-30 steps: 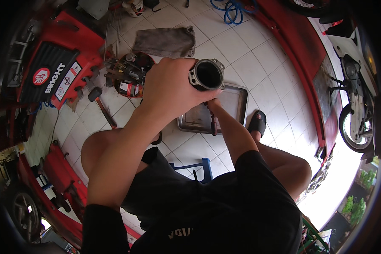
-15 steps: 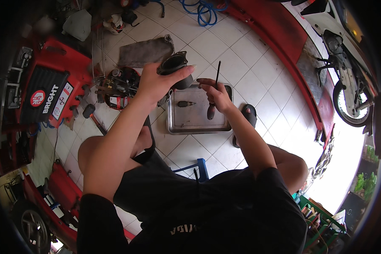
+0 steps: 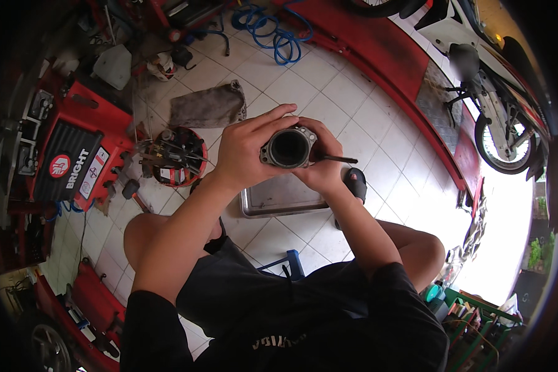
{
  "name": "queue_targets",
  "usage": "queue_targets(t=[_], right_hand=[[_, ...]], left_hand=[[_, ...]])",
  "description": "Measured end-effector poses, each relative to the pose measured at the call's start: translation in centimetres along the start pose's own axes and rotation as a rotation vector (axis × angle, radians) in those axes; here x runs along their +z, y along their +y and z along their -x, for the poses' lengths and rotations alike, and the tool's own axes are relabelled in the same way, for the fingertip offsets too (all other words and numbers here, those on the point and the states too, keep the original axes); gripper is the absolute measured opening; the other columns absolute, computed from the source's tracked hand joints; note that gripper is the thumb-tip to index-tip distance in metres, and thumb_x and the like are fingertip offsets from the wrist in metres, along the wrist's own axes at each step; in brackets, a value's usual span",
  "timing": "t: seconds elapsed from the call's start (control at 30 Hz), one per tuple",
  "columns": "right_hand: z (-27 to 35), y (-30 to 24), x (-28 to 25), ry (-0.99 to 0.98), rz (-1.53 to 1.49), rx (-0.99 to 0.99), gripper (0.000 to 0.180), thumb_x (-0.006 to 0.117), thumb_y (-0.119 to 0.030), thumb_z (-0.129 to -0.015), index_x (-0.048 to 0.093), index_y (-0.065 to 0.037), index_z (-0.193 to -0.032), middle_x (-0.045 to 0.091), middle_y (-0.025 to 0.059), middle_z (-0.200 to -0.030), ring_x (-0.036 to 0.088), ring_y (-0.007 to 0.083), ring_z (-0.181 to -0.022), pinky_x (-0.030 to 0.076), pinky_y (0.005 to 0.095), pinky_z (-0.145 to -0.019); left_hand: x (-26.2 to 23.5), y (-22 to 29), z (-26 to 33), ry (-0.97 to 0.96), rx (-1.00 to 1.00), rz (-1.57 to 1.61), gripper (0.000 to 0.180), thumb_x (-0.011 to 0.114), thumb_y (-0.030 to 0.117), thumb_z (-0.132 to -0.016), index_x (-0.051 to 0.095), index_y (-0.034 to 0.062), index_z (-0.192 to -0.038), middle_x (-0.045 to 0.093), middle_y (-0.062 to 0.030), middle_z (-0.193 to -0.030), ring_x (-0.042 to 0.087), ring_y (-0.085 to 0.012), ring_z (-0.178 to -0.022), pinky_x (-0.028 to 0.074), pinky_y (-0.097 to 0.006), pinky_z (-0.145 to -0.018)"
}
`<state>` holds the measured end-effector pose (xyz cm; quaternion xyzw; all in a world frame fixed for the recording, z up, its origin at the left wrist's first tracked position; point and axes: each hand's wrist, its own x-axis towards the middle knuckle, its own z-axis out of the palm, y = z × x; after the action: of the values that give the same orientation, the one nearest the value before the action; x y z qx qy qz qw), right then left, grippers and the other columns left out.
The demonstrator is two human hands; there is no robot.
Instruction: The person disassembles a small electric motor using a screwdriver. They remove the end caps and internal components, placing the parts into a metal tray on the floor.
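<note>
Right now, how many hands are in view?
2. Left hand grips the left side of the metal cylinder; right hand is at its right, a dark rod sticking out. Some fingers are hidden.

The left hand (image 3: 242, 149) and right hand (image 3: 326, 166) clasp a hollow metal cylinder (image 3: 289, 149) from either side, its open end facing the camera; a slim dark rod (image 3: 342, 159) juts rightward from the right hand. Below, a shallow metal tray (image 3: 276, 199) sits on the tiled floor (image 3: 353, 99).
</note>
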<state>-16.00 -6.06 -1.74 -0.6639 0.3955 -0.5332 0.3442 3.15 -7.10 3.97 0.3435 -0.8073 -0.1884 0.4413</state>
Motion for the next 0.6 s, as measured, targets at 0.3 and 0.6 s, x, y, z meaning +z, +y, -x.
queue_targets(t=[0.3,0.6], right_hand=[[0.2,2.2,0.3,0.011,-0.016,-0.018,0.058,0.09,-0.013,-0.062,0.065,0.002,-0.112,0.067,0.0036,-0.102,0.047,0.0014,-0.06,0.036,0.0187,-0.049],[6.5,19.8,0.2,-0.184,0.445,0.873,0.054,0.086,-0.039,-0.064,0.075,0.003,-0.095,0.075,0.0175,-0.092,0.073,0.0262,-0.084,0.057,0.0367,-0.078]], left_hand=[[0.3,-1.0,0.6,-0.225,-0.313,-0.089,0.088,0.094,0.035,-0.055,0.063,0.0029,-0.131,0.057,-0.0128,-0.144,0.065,-0.0334,-0.118,0.052,-0.041,-0.1],[-1.1,-1.8,0.2,-0.308,-0.531,-0.325,0.085,0.093,0.044,-0.061,0.065,-0.0024,-0.126,0.055,-0.0152,-0.145,0.06,-0.0369,-0.124,0.05,-0.043,-0.103]])
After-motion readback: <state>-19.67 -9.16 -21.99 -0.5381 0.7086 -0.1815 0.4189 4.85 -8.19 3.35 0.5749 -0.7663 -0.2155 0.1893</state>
